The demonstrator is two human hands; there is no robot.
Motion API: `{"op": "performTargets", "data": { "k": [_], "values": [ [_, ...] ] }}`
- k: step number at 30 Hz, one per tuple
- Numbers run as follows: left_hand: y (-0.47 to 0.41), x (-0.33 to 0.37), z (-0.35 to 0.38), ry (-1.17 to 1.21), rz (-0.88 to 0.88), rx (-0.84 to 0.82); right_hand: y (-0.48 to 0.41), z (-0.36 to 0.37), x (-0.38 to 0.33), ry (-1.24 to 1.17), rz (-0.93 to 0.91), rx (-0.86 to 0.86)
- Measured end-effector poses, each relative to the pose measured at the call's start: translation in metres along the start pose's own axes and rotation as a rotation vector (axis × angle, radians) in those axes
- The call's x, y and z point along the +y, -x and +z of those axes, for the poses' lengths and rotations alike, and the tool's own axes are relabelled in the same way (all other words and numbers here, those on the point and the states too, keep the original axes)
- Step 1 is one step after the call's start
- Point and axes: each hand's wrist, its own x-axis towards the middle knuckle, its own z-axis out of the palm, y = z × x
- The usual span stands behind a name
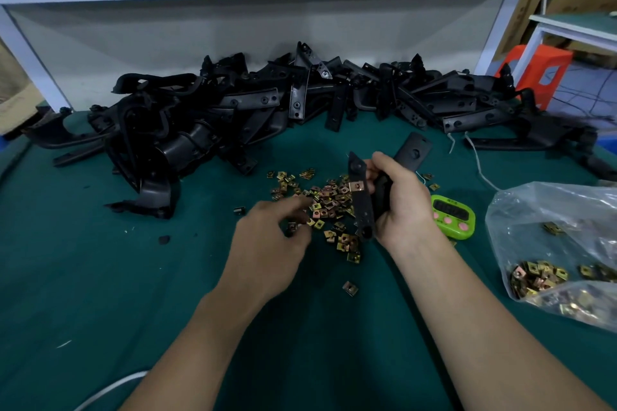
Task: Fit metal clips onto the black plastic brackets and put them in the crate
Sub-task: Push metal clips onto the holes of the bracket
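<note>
My right hand (402, 202) grips a black plastic bracket (362, 203) upright above the green table; one brass-coloured metal clip (356, 186) sits on its upper arm. A second arm of the bracket (412, 152) sticks out behind my fingers. My left hand (273, 237) hovers over the scattered heap of loose metal clips (329, 203), pinching one small clip (292, 227) between thumb and fingertips. No crate is in view.
A large pile of black brackets (267, 110) runs along the back of the table. A green timer (452, 215) lies right of my right hand. A clear plastic bag (561, 243) with more clips lies at the right edge. An orange stool (537, 73) stands beyond.
</note>
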Motion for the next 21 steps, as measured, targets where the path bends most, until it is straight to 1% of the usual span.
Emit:
{"op": "performTargets", "data": {
  "k": [2,3,4,6,11,14,16,19,21],
  "values": [
    [0.002,0.002,0.008,-0.136,0.073,-0.104,-0.001,-0.001,0.000,-0.006,0.013,0.000],
    [0.002,0.002,0.013,-0.211,0.118,-0.130,-0.002,-0.001,0.001,-0.008,0.021,-0.003],
    [0.003,0.003,0.016,-0.272,0.146,-0.138,-0.001,0.000,0.001,-0.008,0.027,-0.006],
    [0.003,0.003,0.018,-0.311,0.150,-0.125,0.000,0.001,0.002,-0.008,0.021,-0.008],
    [0.000,-0.001,0.015,-0.243,0.140,-0.071,-0.001,0.003,0.004,0.000,0.011,-0.024],
    [-0.001,-0.001,0.012,-0.205,0.132,0.030,-0.001,0.001,0.004,-0.003,0.014,-0.027],
    [-0.001,0.000,0.009,-0.100,0.068,0.089,-0.002,0.001,0.003,-0.014,0.017,-0.027],
    [-0.002,0.002,0.005,0.030,-0.079,0.117,-0.001,0.001,0.004,-0.015,0.020,-0.027],
    [-0.001,0.005,0.004,0.107,-0.106,0.116,-0.001,0.001,0.005,-0.007,0.028,-0.031]
  ]
}}
